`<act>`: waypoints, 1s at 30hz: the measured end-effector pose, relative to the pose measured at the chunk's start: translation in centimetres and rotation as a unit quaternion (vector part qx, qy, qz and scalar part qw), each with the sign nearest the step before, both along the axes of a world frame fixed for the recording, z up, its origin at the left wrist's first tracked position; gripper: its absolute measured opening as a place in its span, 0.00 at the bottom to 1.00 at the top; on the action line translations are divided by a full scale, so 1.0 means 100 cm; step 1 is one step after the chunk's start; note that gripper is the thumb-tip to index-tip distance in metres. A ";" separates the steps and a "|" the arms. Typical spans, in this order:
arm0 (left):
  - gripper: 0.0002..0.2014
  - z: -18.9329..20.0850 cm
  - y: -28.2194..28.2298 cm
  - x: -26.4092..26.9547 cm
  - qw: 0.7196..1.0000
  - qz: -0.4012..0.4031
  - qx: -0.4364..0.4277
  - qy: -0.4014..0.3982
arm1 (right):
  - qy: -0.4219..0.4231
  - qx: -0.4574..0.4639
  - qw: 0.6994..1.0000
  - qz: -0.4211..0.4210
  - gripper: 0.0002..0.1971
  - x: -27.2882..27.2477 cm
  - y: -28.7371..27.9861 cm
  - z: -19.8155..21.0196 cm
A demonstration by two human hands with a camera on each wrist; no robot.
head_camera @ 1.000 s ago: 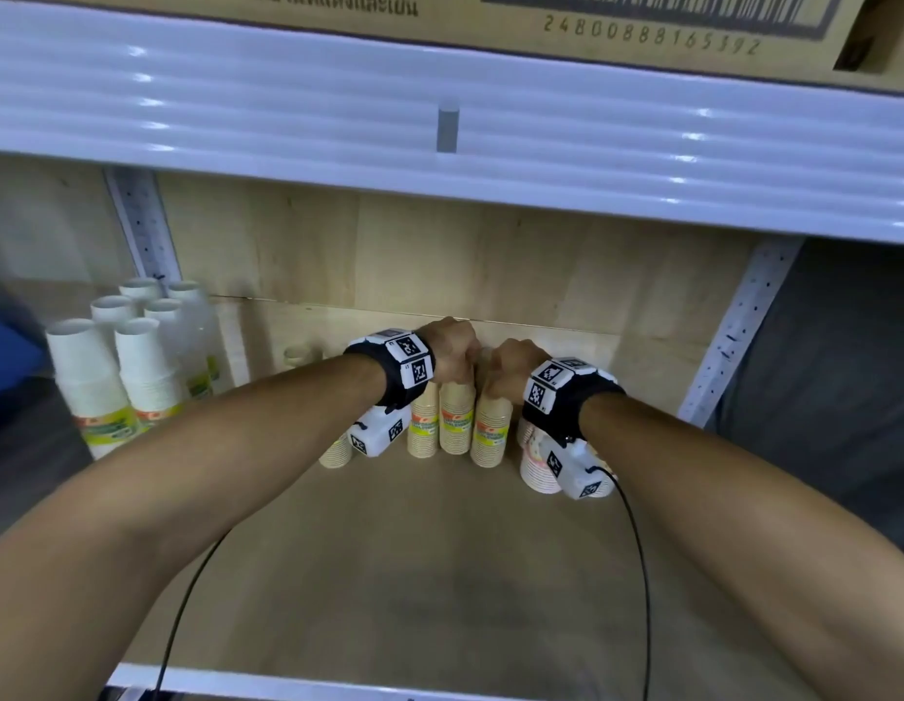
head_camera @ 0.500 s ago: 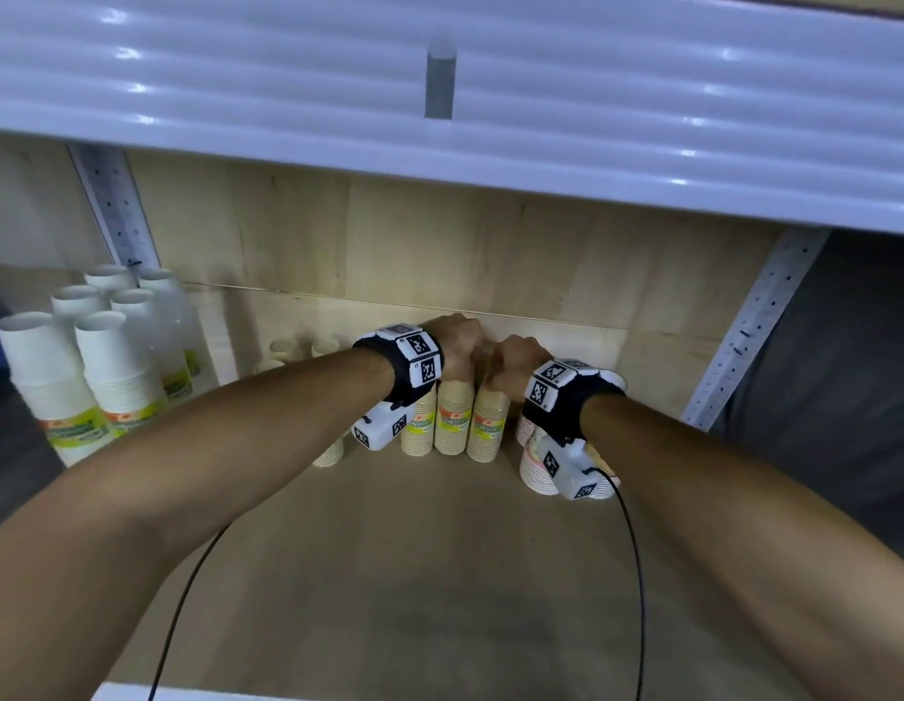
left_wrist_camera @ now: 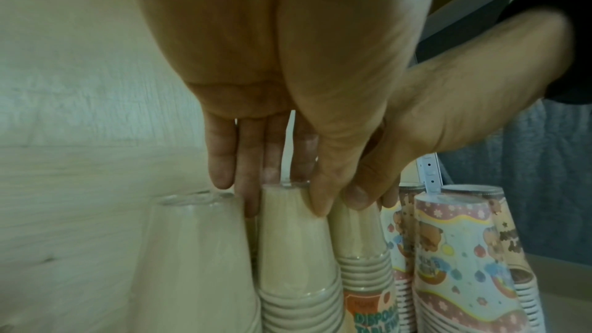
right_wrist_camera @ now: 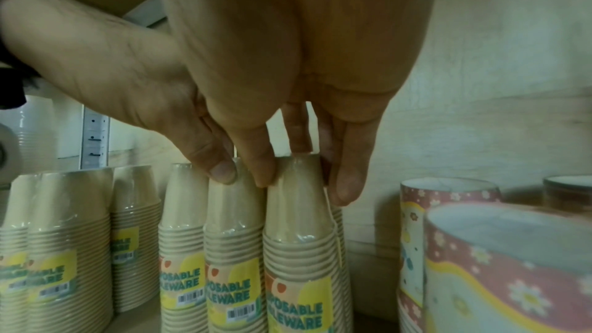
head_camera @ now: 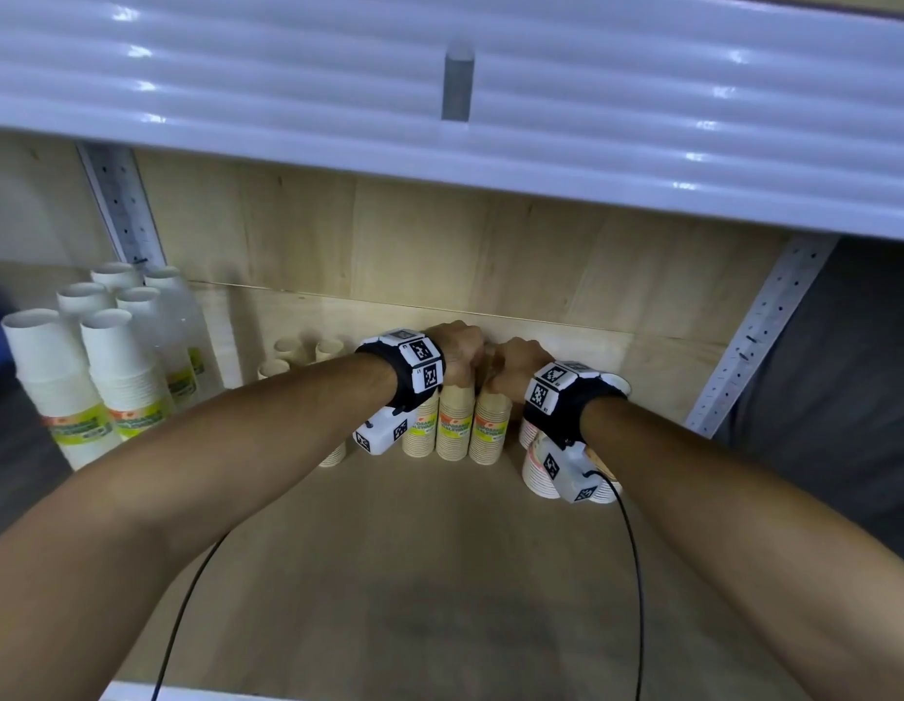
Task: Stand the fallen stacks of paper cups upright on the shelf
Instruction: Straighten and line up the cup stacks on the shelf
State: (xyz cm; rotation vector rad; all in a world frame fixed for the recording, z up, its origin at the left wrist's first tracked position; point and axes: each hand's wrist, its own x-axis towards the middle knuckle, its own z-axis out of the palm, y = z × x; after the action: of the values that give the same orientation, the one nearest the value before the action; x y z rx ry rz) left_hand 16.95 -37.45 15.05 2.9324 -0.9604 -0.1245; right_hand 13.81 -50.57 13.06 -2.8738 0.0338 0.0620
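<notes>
Three brown paper cup stacks, wrapped in clear film, stand upright side by side at the back of the wooden shelf (head_camera: 440, 574). My left hand (head_camera: 457, 354) pinches the top of the middle brown stack (left_wrist_camera: 294, 237), thumb in front and fingers behind. My right hand (head_camera: 513, 364) pinches the top of the right brown stack (right_wrist_camera: 298, 212) in the same way. The two hands touch each other. In the left wrist view my left hand (left_wrist_camera: 285, 201) sits over the stack top. In the right wrist view my right hand (right_wrist_camera: 301, 176) does the same.
Tall white cup stacks (head_camera: 121, 366) stand at the left. Patterned pink cup stacks (head_camera: 541, 473) stand close by my right wrist. More brown stacks (right_wrist_camera: 64, 250) stand to the left. The white lip of the upper shelf (head_camera: 440, 118) hangs low overhead. Metal uprights flank the bay.
Both hands stay on the tops of the same two brown stacks. The stacks stand as before. Only the head view has shifted slightly.
</notes>
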 end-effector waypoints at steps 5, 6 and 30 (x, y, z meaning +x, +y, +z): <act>0.06 0.000 0.005 0.001 1.000 -0.002 -0.014 0.004 | 0.005 0.003 1.000 -0.003 0.07 -0.003 0.001 0.002; 0.06 0.000 0.007 0.002 1.000 -0.004 -0.022 0.002 | 0.003 0.003 1.000 -0.009 0.10 -0.003 0.000 0.004; 0.20 0.046 0.174 -0.008 0.976 0.206 -0.069 -0.029 | -0.099 0.031 0.988 0.117 0.21 0.008 0.151 0.039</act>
State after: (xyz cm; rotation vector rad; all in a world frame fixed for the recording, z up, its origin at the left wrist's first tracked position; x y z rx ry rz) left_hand 16.17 -20.10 19.67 2.9404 -0.3309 0.0451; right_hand 14.66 -35.48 16.93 -2.7938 -0.3368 -0.1739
